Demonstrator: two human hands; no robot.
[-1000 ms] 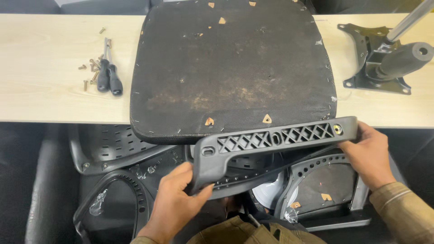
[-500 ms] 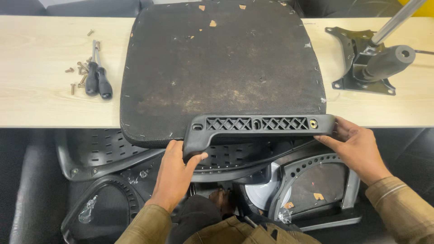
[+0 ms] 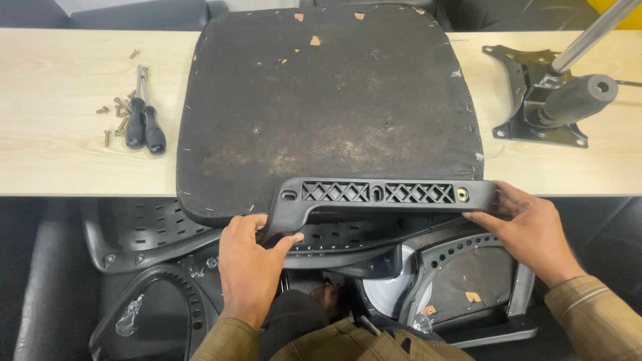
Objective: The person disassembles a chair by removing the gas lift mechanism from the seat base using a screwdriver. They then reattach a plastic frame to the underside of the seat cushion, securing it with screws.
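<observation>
I hold a black plastic chair armrest with a lattice underside level along the near edge of an upturned seat pad. My left hand grips its bent left end. At the other end my right hand clasps the tip beside a brass screw insert. The seat pad lies bottom up on a light wooden table, its dark fabric worn and stapled, and it overhangs the near edge.
Two black-handled screwdrivers and several loose screws lie on the table's left. A black chair tilt mechanism with a metal rod sits at the right. Below the table edge, perforated black chair shells and frames are piled.
The armrest has gone from tilted and lifted to level against the seat pad's near edge. Both hands moved with it, the left sliding under its bent end.
</observation>
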